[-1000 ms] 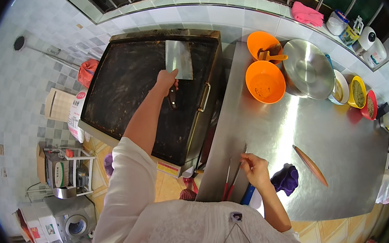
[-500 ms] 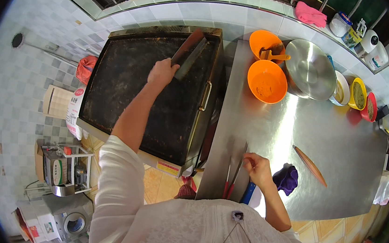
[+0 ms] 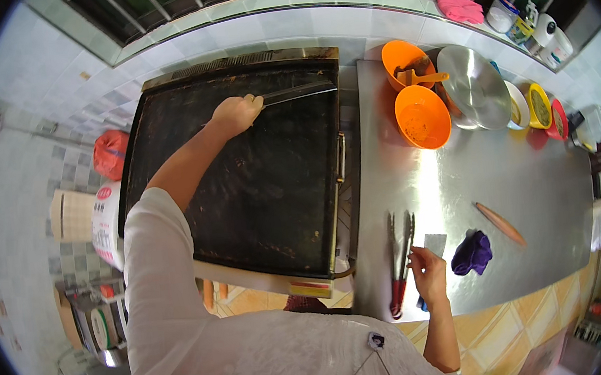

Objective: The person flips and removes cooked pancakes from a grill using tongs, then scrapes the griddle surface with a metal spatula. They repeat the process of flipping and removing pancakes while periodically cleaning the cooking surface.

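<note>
My left hand [image 3: 238, 114] is closed round one end of a long, narrow, flat metal blade [image 3: 300, 93] over the far part of the dark griddle [image 3: 257, 184]. The blade points right, nearly level; its grip is hidden in my fist. My right hand [image 3: 428, 271] is over the steel table [image 3: 538, 172], its fingertips pinched together close to the red-handled tongs [image 3: 400, 272]. What the pinch holds, if anything, does not show. A thin grey rectangular plate [image 3: 435, 244] and a bit of blue handle [image 3: 422, 304] show beside this hand.
A crumpled purple cloth [image 3: 472, 253] and a tapered wooden stick [image 3: 501, 223] lie right of my right hand. Farther back are two orange bowls [image 3: 422, 118], one with a brush [image 3: 421, 77], a large steel bowl [image 3: 477, 87] and several small bowls. A red bag [image 3: 110, 154] is left of the griddle.
The view has shifted. On the griddle, my left hand has turned the blade from a steep slant to nearly level. The right hand stays pinched near the tongs.
</note>
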Tool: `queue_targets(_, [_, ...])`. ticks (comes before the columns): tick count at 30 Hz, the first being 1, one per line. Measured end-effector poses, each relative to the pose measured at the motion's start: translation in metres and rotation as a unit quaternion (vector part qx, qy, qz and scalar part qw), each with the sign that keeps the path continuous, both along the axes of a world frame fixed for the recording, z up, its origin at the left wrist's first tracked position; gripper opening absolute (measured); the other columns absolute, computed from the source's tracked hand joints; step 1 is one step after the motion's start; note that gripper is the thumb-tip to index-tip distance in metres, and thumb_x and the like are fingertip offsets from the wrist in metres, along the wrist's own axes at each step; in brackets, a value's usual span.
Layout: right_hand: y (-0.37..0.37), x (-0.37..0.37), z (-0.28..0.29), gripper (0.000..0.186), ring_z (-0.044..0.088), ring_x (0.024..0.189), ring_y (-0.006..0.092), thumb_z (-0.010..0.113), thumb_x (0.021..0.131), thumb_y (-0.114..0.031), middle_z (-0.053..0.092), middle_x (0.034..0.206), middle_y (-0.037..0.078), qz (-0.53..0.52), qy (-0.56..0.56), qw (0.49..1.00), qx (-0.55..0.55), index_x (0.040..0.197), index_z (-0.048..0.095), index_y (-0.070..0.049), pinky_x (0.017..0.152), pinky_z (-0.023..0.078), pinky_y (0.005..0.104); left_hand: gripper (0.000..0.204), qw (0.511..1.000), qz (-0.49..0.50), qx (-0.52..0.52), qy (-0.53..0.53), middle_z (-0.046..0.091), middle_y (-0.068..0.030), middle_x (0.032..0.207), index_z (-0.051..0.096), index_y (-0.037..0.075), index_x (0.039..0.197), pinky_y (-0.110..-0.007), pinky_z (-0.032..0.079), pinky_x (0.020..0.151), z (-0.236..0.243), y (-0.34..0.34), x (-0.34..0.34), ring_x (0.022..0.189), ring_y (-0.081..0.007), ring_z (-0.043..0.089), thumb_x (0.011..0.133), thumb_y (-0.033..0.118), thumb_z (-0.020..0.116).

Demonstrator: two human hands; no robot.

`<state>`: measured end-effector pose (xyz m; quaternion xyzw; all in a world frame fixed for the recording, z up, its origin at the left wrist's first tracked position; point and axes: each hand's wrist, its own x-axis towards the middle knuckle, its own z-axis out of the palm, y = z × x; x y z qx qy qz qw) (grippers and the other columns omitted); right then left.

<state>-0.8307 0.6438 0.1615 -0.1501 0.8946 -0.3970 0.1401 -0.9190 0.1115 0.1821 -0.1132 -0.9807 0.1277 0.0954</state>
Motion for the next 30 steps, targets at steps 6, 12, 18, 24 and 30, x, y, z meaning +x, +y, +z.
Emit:
queue_targets(6, [-0.052, 0.087, 0.008, 0.017, 0.066, 0.064, 0.0161, 0.055, 0.083, 0.001, 0.066, 0.076, 0.015, -0.11, -0.063, 0.991, -0.044, 0.097, 0.061, 0.008, 0.057, 0.052, 0.0248, 0.022, 0.993, -0.101, 0.023, 0.05, 0.057, -0.0124, 0.065, 0.053, 0.005, 0.075, -0.041, 0.048, 0.052, -0.009, -0.04, -0.055, 0.058, -0.031, 0.06, 0.086, 0.024, 0.054])
queue_targets(12, [-0.089, 0.114, 0.018, 0.018, 0.067, 0.067, 0.0222, 0.055, 0.081, 0.002, 0.066, 0.082, 0.017, -0.072, -0.04, 0.997, 0.011, 0.098, 0.061, 0.005, 0.058, 0.054, 0.0288, 0.025, 0.985, -0.169, 0.032, 0.005, 0.058, -0.0137, 0.064, 0.053, 0.004, 0.073, -0.041, 0.048, 0.051, 0.005, -0.047, -0.043, 0.057, -0.0315, 0.06, 0.086, 0.026, 0.054])
queue_targets(18, [-0.108, 0.113, 0.032, 0.017, 0.067, 0.065, 0.0179, 0.054, 0.083, 0.002, 0.066, 0.077, 0.014, -0.08, -0.001, 0.997, 0.003, 0.099, 0.06, 0.007, 0.058, 0.052, 0.0254, 0.026, 0.982, -0.181, 0.052, 0.03, 0.056, -0.0139, 0.061, 0.051, 0.004, 0.071, -0.042, 0.047, 0.051, 0.0, -0.072, -0.067, 0.057, -0.0325, 0.059, 0.086, 0.025, 0.055])
queue_targets(24, [-0.104, 0.124, 0.026, 0.017, 0.066, 0.065, 0.0179, 0.053, 0.084, 0.001, 0.066, 0.077, 0.014, -0.083, 0.005, 0.996, 0.03, 0.099, 0.06, 0.007, 0.058, 0.052, 0.0256, 0.027, 0.982, -0.18, 0.048, 0.021, 0.057, -0.0145, 0.062, 0.052, 0.004, 0.071, -0.043, 0.048, 0.053, 0.0, -0.064, -0.068, 0.058, -0.0335, 0.059, 0.086, 0.026, 0.054])
queue_targets(30, [-0.105, 0.128, 0.027, 0.017, 0.066, 0.064, 0.0181, 0.053, 0.083, 0.001, 0.066, 0.077, 0.015, -0.108, 0.0, 0.994, 0.029, 0.099, 0.06, 0.006, 0.057, 0.052, 0.0259, 0.029, 0.983, -0.172, 0.054, -0.031, 0.059, -0.0168, 0.063, 0.054, 0.003, 0.071, -0.045, 0.048, 0.055, 0.011, -0.061, -0.066, 0.062, -0.0358, 0.06, 0.088, 0.026, 0.052])
